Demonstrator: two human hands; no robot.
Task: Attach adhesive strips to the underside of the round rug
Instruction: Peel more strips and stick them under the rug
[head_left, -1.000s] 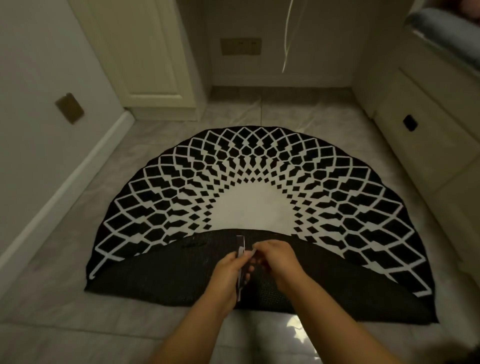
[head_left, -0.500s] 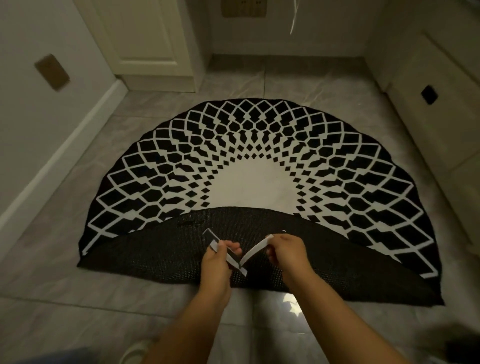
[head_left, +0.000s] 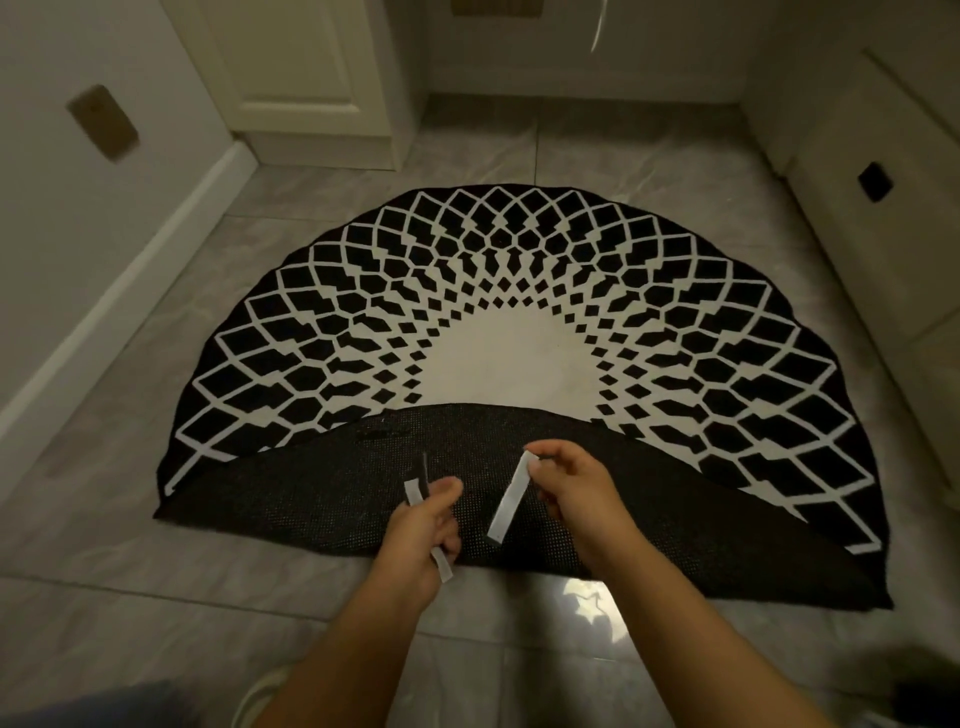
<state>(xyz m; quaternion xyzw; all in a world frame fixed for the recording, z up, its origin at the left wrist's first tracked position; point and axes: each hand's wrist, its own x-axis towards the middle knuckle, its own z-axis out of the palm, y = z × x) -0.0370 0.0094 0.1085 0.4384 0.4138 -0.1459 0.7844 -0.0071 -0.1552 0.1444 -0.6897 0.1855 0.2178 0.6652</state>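
Note:
The round black-and-white rug (head_left: 498, 291) lies on the tiled floor with its near half folded over, so its dark mesh underside (head_left: 311, 499) faces up. My left hand (head_left: 423, 535) grips a bundle of strips (head_left: 415, 491), white and dark, whose ends stick out above and below my fist. My right hand (head_left: 569, 486) pinches the top end of one white strip (head_left: 511, 496), which hangs slanting over the underside. The two hands are apart, both above the folded part near its front edge.
A white skirting board (head_left: 130, 291) and wall run along the left. A cream door (head_left: 306, 78) stands at the back. Cabinet drawers with a dark handle hole (head_left: 875, 182) line the right. Glossy grey tiles (head_left: 587, 603) surround the rug.
The white strip has come fully away from the bundle. My right hand has drawn it to the right, and the two hands have moved apart.

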